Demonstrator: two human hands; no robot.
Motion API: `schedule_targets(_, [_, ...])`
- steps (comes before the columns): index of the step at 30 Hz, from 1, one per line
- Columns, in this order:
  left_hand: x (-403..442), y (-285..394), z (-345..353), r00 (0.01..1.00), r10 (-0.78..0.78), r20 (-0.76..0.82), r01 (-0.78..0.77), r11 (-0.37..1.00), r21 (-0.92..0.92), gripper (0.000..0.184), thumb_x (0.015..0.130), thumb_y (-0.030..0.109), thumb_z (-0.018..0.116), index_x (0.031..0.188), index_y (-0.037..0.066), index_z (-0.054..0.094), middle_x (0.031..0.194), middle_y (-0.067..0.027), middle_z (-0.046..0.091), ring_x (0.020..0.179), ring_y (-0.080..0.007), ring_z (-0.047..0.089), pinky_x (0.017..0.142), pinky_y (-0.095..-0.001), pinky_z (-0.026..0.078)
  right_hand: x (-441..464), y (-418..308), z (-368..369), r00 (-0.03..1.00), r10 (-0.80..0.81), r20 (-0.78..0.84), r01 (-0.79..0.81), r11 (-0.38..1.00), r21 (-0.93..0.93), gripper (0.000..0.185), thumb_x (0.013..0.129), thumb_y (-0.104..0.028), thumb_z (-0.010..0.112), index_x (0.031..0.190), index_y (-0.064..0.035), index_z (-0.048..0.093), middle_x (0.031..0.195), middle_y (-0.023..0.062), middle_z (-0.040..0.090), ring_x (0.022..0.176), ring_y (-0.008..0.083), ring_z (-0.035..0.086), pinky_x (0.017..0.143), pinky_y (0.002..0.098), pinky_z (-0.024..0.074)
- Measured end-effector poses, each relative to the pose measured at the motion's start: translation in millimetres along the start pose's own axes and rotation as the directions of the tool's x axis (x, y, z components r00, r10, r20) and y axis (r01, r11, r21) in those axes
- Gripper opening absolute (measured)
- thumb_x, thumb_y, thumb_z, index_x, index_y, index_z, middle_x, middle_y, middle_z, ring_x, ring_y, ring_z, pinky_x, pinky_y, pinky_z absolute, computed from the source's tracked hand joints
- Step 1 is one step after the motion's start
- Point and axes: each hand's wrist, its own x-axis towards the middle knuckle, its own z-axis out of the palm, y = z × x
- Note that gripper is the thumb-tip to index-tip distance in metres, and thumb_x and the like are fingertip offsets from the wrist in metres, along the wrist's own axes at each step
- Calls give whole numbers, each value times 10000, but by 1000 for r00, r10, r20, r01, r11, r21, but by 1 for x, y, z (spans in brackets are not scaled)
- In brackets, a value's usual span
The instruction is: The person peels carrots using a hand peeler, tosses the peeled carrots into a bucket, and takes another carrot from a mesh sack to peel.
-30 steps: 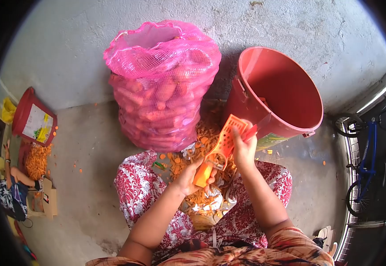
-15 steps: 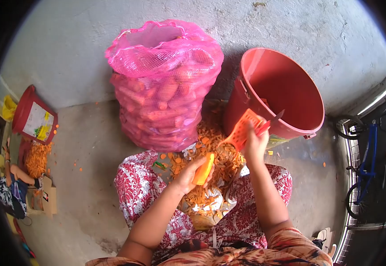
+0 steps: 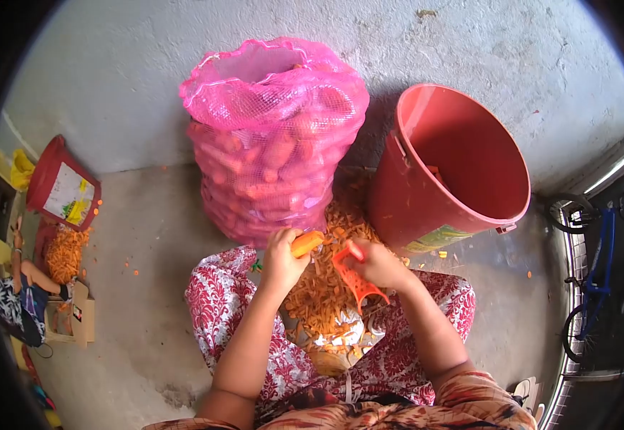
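My left hand (image 3: 283,266) is closed round a peeled carrot (image 3: 307,244), whose smooth orange end sticks out toward the right. In my right hand (image 3: 385,266) is an orange plastic peeler (image 3: 355,276) with a perforated body, tilted down, its forked end toward my lap. A small red end shows by the right thumb; whether it belongs to a knife I cannot tell. The two hands are close but apart, above a heap of carrot peelings (image 3: 319,290) between my legs.
A pink mesh sack (image 3: 269,161) full of carrots stands by the wall. Right of it is a large red bucket (image 3: 416,197) with carrot pieces inside. At far left, another person (image 3: 22,301) sits near a tipped red bucket (image 3: 43,179) and peelings. A blue bicycle (image 3: 598,265) stands right.
My right hand has come down and left from the bucket's rim, turning the peeler downward. The knife blade seen earlier no longer shows. My left hand has moved up and tilted the carrot flatter.
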Motion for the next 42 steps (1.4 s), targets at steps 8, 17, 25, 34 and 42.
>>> schedule_targets(8, [0,14,-8,998,-63,29,63,998,-21,308,573,34,664,860,21,554,832,-130,578,783,-290,525,709,-366,432,5,12,29,998,4,62,-3,1000,-3,206,727,-143,562,878,-15,507,766,205,564,743,346,557,650,388,433])
schedule_targets(17, [-1,15,-6,999,-40,15,40,999,-22,323,516,7,691,796,24,530,787,-123,551,763,-290,535,684,-364,439,8,25,41,997,47,66,-51,996,67,200,712,-117,527,882,-12,507,768,204,569,762,353,555,672,382,432])
schedule_targets(25, [-4,6,-5,997,-44,58,53,983,-177,293,518,4,674,759,36,512,739,-100,516,724,-277,538,642,-349,436,13,44,56,999,52,1,-52,998,46,183,709,-114,542,840,6,496,730,202,553,719,322,557,649,369,429])
schedule_targets(34, [-6,13,-10,993,-9,119,24,992,-124,275,543,22,672,779,40,531,722,-107,525,680,-292,552,608,-353,446,10,44,60,991,124,-55,-130,986,-106,224,714,-161,520,862,4,488,753,233,570,752,379,557,666,435,434])
schedule_targets(42, [-7,11,-9,957,-7,291,71,975,-212,278,571,99,710,792,39,553,727,-78,566,671,-204,575,615,-297,447,12,52,61,988,145,-62,-153,975,-162,239,733,-192,513,856,11,480,752,244,569,746,388,559,662,442,439])
